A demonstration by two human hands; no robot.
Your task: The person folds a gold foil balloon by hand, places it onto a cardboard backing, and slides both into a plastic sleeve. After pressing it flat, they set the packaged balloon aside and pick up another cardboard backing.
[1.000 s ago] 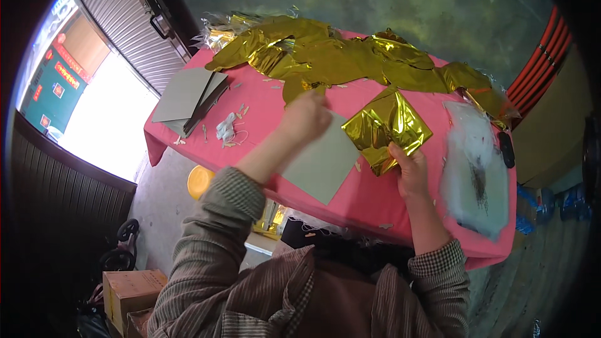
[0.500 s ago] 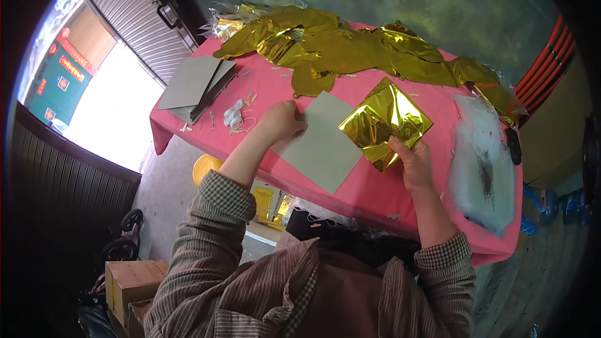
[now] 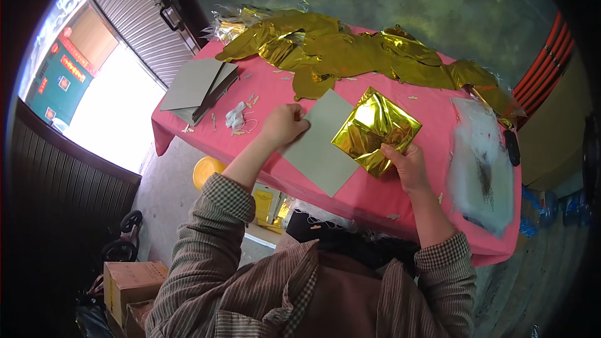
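A flat grey sheet of card [image 3: 325, 150] lies over the near part of the pink-covered table, at an angle. My left hand [image 3: 285, 126] is closed at its left edge, thumb and fingers pinching there; the fingertips are partly hidden. In my right hand [image 3: 405, 166] is a square of folded gold foil [image 3: 379, 125], gripped by its lower right side between thumb and fingers. The foil's left corner overlaps the card's right side. Its surface is shiny and creased.
Flattened gold foil balloons [image 3: 350, 50] spread along the far edge. At left are a stack of grey cards [image 3: 191, 84] and white string [image 3: 235, 117], among small pale scraps. Clear plastic bags [image 3: 482, 169] and a black object [image 3: 512, 147] lie at right. Cardboard boxes [image 3: 134, 281] stand lower left.
My right hand has drawn the gold foil slightly left and nearer the card, and the foil lies flatter and squarer. My left hand stays at the card's edge.
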